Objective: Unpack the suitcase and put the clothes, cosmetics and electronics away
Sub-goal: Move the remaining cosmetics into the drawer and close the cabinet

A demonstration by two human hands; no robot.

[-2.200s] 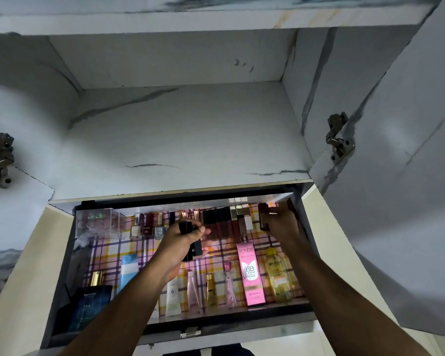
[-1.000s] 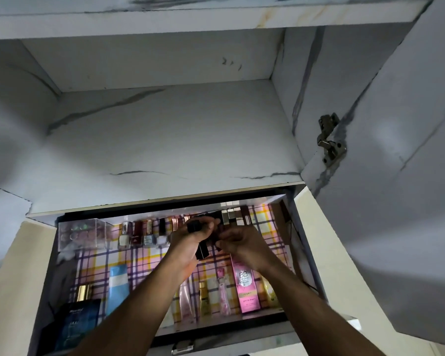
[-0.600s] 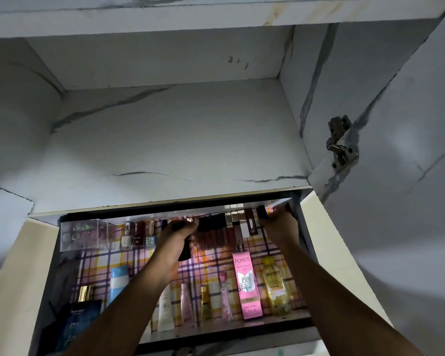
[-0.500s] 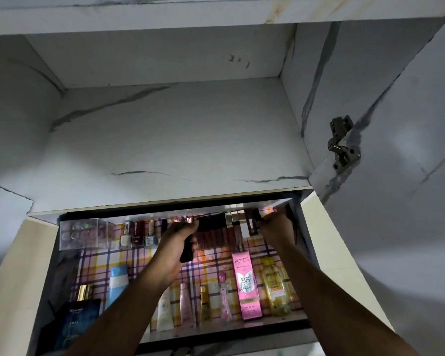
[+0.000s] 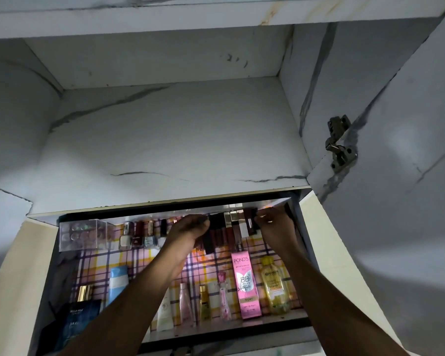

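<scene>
both hands deep in the drawer – left hand gripping dark lipstick tubes, right hand pinching one at the back row's right end, plaid liner underneath

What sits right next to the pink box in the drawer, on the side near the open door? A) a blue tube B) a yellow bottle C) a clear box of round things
B: the yellow bottle lies just right of the pink box.
</scene>
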